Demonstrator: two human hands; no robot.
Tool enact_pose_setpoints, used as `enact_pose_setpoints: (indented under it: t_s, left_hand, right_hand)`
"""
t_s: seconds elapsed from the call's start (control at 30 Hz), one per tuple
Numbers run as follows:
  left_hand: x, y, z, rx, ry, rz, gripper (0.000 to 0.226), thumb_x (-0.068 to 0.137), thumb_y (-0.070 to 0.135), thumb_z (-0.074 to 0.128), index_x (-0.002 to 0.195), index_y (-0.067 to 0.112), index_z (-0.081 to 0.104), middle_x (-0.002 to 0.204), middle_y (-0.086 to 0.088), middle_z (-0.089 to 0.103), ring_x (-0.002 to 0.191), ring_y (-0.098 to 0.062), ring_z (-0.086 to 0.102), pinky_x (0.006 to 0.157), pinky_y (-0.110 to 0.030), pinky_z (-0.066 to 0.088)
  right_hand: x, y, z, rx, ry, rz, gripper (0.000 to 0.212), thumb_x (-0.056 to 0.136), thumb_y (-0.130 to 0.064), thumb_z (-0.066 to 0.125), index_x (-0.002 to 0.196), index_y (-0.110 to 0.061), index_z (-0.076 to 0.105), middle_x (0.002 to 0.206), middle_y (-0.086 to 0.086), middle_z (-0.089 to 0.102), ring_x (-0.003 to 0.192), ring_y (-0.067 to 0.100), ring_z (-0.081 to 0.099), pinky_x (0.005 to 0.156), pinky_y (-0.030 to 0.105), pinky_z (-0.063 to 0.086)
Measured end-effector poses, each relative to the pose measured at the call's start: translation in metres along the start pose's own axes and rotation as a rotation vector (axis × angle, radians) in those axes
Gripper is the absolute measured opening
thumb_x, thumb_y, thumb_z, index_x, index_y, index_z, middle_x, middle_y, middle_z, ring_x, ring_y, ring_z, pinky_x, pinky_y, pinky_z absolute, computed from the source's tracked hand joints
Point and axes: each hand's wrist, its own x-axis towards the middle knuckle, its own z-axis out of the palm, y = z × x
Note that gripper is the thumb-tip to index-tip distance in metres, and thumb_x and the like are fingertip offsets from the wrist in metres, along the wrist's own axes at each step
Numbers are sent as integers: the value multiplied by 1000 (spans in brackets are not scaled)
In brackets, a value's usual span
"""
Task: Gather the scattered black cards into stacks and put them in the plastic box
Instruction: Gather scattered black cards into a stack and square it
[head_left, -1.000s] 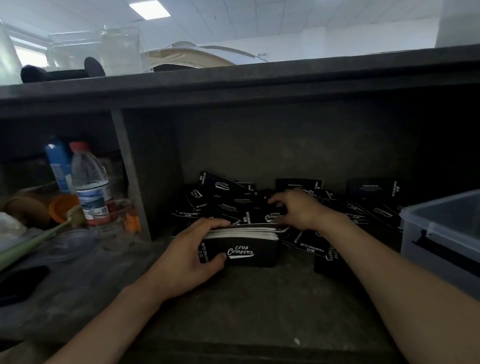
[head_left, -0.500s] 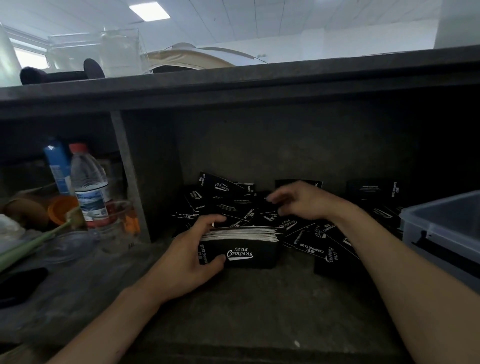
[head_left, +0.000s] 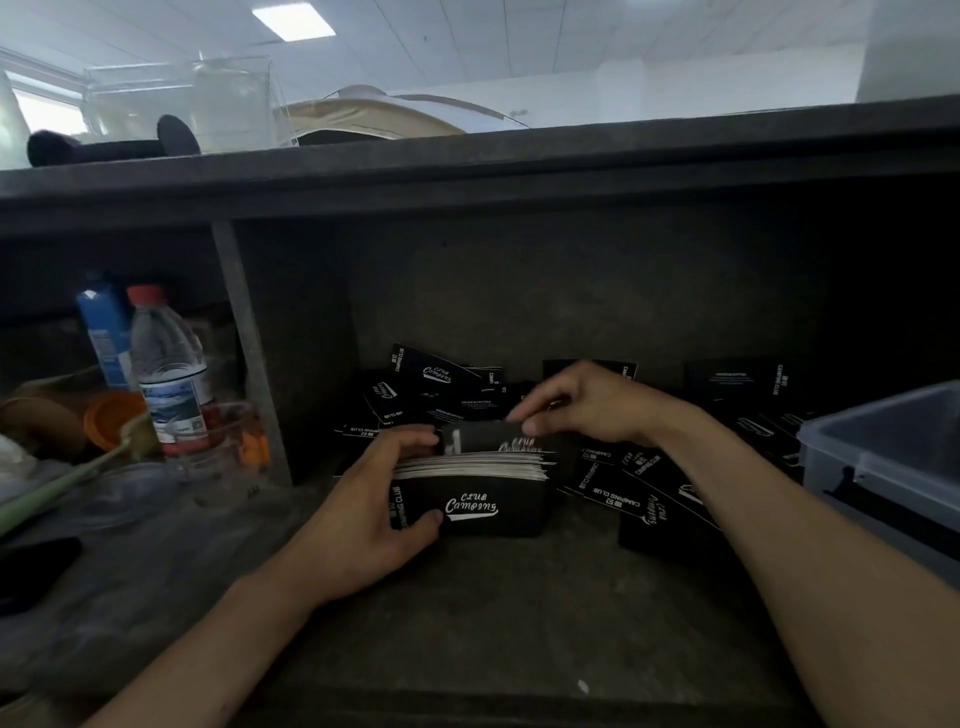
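One black card (head_left: 483, 439), maybe more given the blur, was pinched by the right hand (head_left: 587, 405) just above the white-edged stack (head_left: 478, 499), which the left hand (head_left: 363, 519) gripped at its left end. Gathering seemed midway; the next move called for laying it flush. Loose cards (head_left: 639, 499) littered the shelf (head_left: 519, 597) near the plastic box (head_left: 883, 457).

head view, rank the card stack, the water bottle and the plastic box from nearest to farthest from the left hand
1. Card stack: in the centre, gripped by the left hand itself.
2. Water bottle: off to the left and further back.
3. Plastic box: at the far right edge of the view.
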Motion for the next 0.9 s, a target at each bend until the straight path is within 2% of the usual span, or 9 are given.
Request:
enact_pose_setpoints:
  t_s: [0.07,0.13,0.27,0.33,0.4,0.47,0.6,0.77,0.9]
  left_hand:
    - [0,1,0,-26,-20,-5,72,75,42,71,138,39,36,132,24,55,125,2,54,107,-26,45]
    - [-1,2,0,-37,-31,2,70,77,38,71,138,41,36,124,24,61,116,2,60,101,-29,50]
    - [-1,4,-1,-19,-25,32,60,78,40,69,133,42,46,123,25,59,117,0,59,99,-28,51]
    - [-1,5,-2,-2,-22,59,59,78,41,67,134,40,48,126,24,55,120,-2,56,100,-26,49]
    - [-1,4,-2,4,-24,79,57,79,39,67,133,36,50,127,23,54,121,-3,56,100,-24,47]
    - [0,3,-2,7,-22,87,55,79,36,68,131,34,52,125,22,55,119,-4,57,99,-23,47]
    - [-1,4,-3,22,-7,85,50,78,32,71,125,36,53,120,23,55,115,-3,58,95,-17,46]
    - [0,3,-2,20,-17,72,52,80,25,75,124,36,53,120,24,55,116,-3,57,95,-14,45]
    - [-1,4,-3,17,-17,63,48,79,23,76,119,37,53,115,24,57,110,-3,60,89,-13,46]
  right_hand:
    - [-4,-9,4,97,-211,49,22,94,-12,60,112,-19,70,109,3,73,100,12,68,87,25,52]
    - [-4,-13,0,124,-153,116,24,100,-9,47,113,-16,66,109,6,73,97,16,69,78,26,53]
    - [-14,-11,-32,-615,102,363,12,90,-30,65,86,-19,65,88,2,64,85,23,66,62,24,45]
    - [-19,-3,-32,-747,26,546,39,80,-49,72,100,-17,64,105,4,63,88,20,62,67,25,47]
    - [-17,5,-21,-762,-23,517,61,83,-51,67,133,-19,55,136,6,54,119,23,54,94,28,46]
    - [-11,10,-9,-778,-57,445,57,89,-46,62,140,-24,49,145,3,48,131,23,46,105,29,39]
    - [-4,11,-9,-649,42,350,28,90,-36,64,116,-27,70,124,-5,65,115,15,58,93,21,43]
    - [1,23,-5,-628,41,261,54,76,-32,79,127,-28,61,134,-2,55,121,18,52,101,27,43]
    - [2,25,-6,-572,53,235,51,75,-27,82,123,-25,64,123,-1,62,109,15,57,92,25,46]
